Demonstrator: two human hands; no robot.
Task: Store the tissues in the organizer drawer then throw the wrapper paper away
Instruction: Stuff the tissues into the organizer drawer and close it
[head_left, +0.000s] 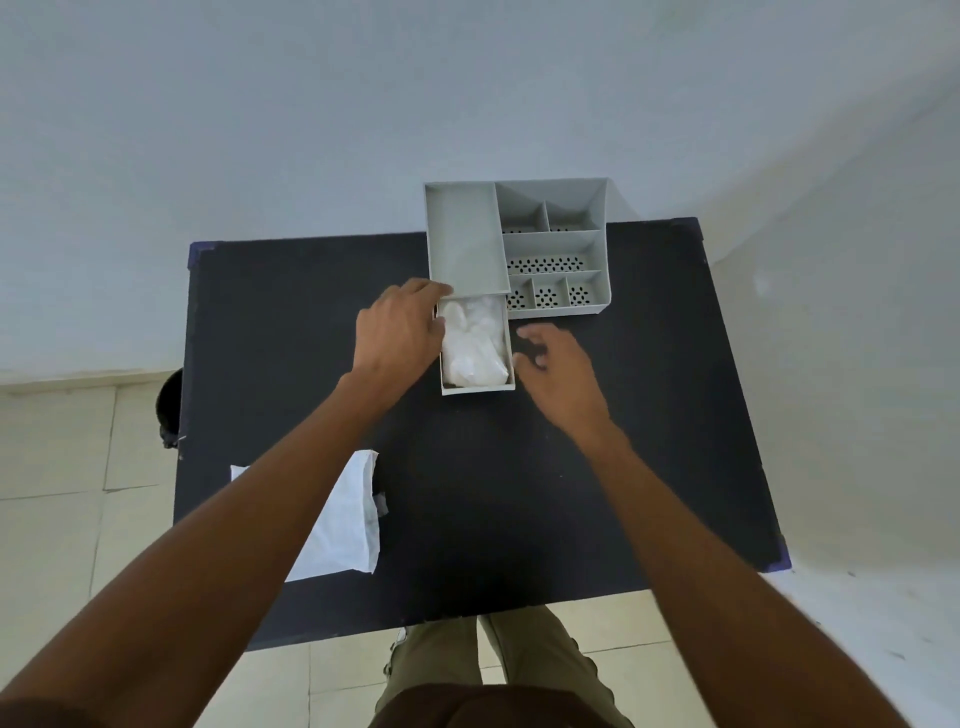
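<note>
A grey organizer (550, 249) stands at the far middle of the black table (467, 493). Its drawer (480, 386) is pulled out toward me and holds white tissues (475, 345). My left hand (397, 327) rests against the drawer's left wall, fingers curled near its top corner. To the right of the drawer, my right hand (558, 364) hovers with its fingers apart, holding nothing. The white wrapper paper (348, 525) lies flat near the table's front left, partly hidden under my left forearm.
A dark bin (169, 402) stands on the tiled floor beside the table's left edge. A pale wall rises behind the table. The organizer's right side has several small perforated compartments (550, 296). My legs show below the table's front edge.
</note>
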